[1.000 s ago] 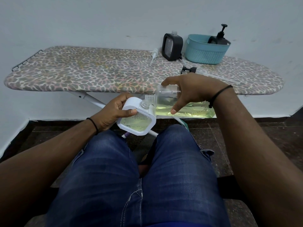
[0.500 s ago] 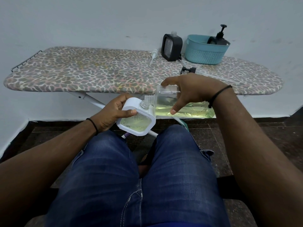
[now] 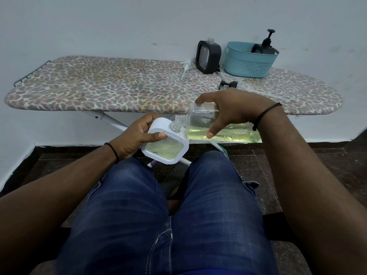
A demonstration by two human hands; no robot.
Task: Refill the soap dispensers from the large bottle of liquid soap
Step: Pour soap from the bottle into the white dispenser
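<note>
- Since the earlier frames almost nothing has moved: both hands and both containers sit where they were, with the big bottle tipped the same way against the dispenser's neck.
- Nearest are the person's knees in blue jeans (image 3: 168, 211), filling the bottom middle.
- Just beyond the knees, the left hand (image 3: 135, 137) grips the white dispenser (image 3: 165, 144), thumb pressed on its near face and fingers wrapped round its far left side.
- The dispenser is tilted, its clear window showing pale yellow-green soap inside; its open threaded neck points up and right.
- The right hand (image 3: 234, 110) holds the bottle (image 3: 218, 126) from above, thumb curled down its near side and index finger stretched over the top at the left end.
- The bottle lies nearly level, its ribbed mouth at the left touching or just above the dispenser's neck; I cannot tell which. Yellow soap pools along its lower side.
- A dark band circles each wrist.
- Behind the hands stands an ironing board (image 3: 99, 88) with a spotted cover, against a pale wall.
- On its far right part lie a black pump head (image 3: 228, 84), a white nozzle (image 3: 186, 66), an upright black dispenser (image 3: 208, 56) without a pump, and a teal basket (image 3: 248, 64).
- In the basket stands a dark pump bottle (image 3: 267, 45).
</note>
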